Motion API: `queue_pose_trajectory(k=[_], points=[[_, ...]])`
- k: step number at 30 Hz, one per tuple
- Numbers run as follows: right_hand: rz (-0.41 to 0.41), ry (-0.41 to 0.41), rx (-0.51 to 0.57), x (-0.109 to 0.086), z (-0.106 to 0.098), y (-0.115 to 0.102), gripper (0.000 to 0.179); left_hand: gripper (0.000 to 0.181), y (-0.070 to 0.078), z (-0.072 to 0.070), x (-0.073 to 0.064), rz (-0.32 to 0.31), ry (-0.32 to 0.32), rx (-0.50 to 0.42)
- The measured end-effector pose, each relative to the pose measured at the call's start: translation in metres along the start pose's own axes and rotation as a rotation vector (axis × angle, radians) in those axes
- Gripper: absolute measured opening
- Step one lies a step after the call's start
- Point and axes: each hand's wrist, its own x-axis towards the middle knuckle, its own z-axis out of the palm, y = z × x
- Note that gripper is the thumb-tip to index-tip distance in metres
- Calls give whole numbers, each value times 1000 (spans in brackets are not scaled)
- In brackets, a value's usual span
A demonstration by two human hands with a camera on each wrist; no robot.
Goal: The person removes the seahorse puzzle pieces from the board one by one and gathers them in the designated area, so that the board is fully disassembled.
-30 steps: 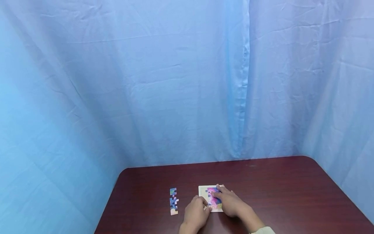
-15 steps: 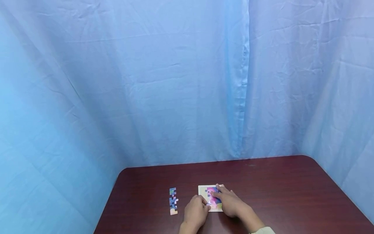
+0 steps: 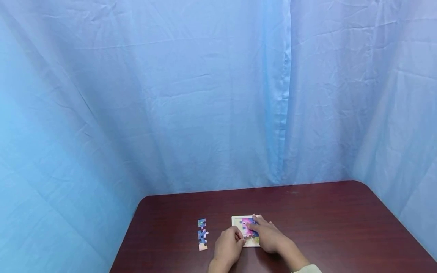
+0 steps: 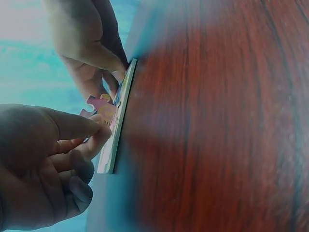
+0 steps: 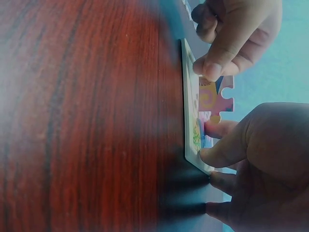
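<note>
A jigsaw puzzle tray (image 3: 246, 216) with a pale rim lies on the table, with a pink and blue picture partly filling it. My left hand (image 3: 228, 244) is at its near left corner. Between thumb and index finger it pinches a puzzle piece (image 5: 212, 99), pink and yellow, which stands tilted up above the tray in both wrist views. Over the tray's right side lies my right hand (image 3: 271, 237), fingers spread, fingertips pressing on the picture and far rim. It covers much of the picture's right part.
Several loose puzzle pieces (image 3: 202, 240) lie in a column left of the tray. The dark red wooden table (image 3: 324, 220) extends to the right. Blue curtains (image 3: 205, 113) hang behind the table and at both sides.
The left hand has lifted a piece out of the picture's lower part, and bare tray base now shows there. The right hand stays in place.
</note>
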Motion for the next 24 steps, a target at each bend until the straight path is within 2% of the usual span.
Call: queue_pose_trajectory(k=[7,14,20,24], points=[[13,-15,-1,1,1,-1,62,28,-1,-6,-2,3,38,32],[16,2,4,1,2,-1,58,26,-3,-12,-5,-41,32,-29],[31,-11,17,3,3,0,44,19,-7,-17,-7,-48,33,-45],[28,-12,15,4,4,2,43,17,-10,-22,-10,-62,43,-41]])
